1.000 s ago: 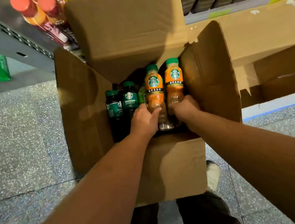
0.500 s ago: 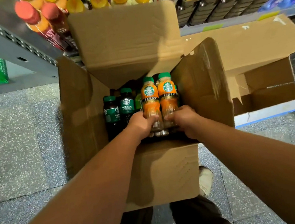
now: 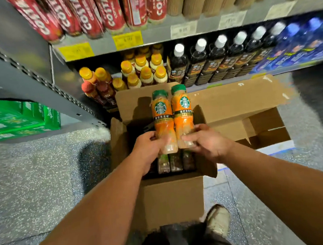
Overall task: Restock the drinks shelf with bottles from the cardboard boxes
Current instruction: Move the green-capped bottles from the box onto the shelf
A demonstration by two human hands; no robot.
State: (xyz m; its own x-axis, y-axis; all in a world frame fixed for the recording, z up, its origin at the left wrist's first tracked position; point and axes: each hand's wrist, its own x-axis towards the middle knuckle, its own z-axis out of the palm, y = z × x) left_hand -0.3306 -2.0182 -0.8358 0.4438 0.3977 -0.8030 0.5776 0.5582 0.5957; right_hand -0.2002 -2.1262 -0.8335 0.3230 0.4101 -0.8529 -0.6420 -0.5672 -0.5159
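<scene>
Head view: my left hand [image 3: 149,148] curls round the lower part of the left orange bottle [image 3: 163,122]. My right hand [image 3: 207,143] grips the base of the right orange bottle [image 3: 183,116]. Both bottles are upright and touching, above the open cardboard box [image 3: 169,199] and before the drinks shelf [image 3: 149,35]. Dark bottles [image 3: 173,163] sit in the box beneath my fingers.

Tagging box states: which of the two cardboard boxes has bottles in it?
The nearer box, centre frame: dark bottles stand inside it. The box to its right shows only bare cardboard inside.
</scene>
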